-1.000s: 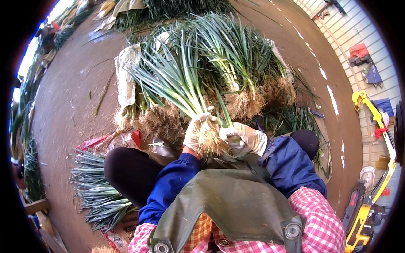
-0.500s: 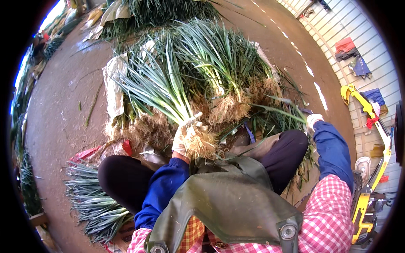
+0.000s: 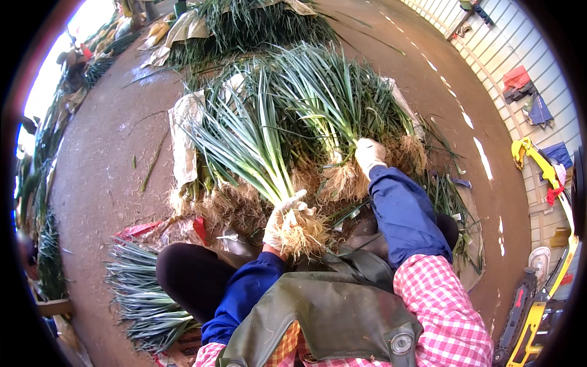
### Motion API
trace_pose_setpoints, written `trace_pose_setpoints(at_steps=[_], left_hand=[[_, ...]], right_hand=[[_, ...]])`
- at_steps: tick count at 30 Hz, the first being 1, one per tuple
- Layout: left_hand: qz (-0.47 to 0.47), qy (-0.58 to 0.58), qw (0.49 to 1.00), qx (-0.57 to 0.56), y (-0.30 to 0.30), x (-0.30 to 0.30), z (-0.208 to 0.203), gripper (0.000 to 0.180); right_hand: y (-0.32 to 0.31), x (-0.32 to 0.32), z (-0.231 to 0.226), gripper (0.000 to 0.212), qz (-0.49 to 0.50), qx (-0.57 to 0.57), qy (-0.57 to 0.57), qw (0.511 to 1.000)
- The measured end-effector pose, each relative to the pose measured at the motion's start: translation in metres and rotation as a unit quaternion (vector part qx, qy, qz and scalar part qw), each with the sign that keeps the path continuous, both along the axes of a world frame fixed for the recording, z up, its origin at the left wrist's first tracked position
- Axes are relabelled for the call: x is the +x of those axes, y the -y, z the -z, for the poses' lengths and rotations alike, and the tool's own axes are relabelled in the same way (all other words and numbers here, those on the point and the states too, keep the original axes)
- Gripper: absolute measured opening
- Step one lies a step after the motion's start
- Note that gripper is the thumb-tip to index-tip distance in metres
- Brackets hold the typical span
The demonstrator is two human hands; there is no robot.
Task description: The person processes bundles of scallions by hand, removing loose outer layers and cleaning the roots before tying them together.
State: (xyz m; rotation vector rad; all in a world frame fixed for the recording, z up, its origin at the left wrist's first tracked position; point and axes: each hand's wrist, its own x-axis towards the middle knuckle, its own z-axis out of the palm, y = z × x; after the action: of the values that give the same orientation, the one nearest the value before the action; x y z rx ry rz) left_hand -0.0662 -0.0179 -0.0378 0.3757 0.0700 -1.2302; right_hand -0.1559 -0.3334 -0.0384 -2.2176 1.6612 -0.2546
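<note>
My left hand (image 3: 279,224), in a pale glove, is closed round the lower stems of a bunch of green onions (image 3: 259,147). The leaves fan up and away to the left, and the shaggy roots (image 3: 301,233) hang on the near side of my fist. My right hand (image 3: 370,155), also gloved, reaches into the heap of loose green onions (image 3: 315,92) ahead of me. Its fingers are curled at the stems just above the roots; the fingertips are partly hidden.
Trimmed green onions (image 3: 150,296) lie in a pile by my left knee. Another heap (image 3: 257,27) stands farther off on the brown floor (image 3: 110,153). Loose leaves (image 3: 449,199) lie to the right. A yellow metal frame (image 3: 559,244) is near the white wall at far right.
My right hand has swung from beside my right knee, where it held a leaf, inward to the heap. That leaf is out of it. My left hand keeps its bunch; the view has shifted slightly.
</note>
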Motion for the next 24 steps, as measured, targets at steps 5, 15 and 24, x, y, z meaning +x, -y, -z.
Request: trace_pose_setpoints(at_steps=[5, 15, 24], left_hand=[[0.033, -0.047, 0.997, 0.049, 0.005, -0.003, -0.002, 0.046], [0.067, -0.064, 0.995, 0.037, 0.001, -0.007, -0.024, 0.032], [0.060, -0.041, 0.994, 0.083, -0.001, -0.009, -0.024, 0.031]], right_hand=[[0.008, 0.000, -0.053, 0.020, -0.098, 0.002, 0.221, 0.970], [-0.144, 0.033, 0.003, 0.032, -0.273, 0.415, 0.227, 0.837], [-0.129, 0.069, 0.026, 0.028, -0.031, 0.590, 0.440, 0.676]])
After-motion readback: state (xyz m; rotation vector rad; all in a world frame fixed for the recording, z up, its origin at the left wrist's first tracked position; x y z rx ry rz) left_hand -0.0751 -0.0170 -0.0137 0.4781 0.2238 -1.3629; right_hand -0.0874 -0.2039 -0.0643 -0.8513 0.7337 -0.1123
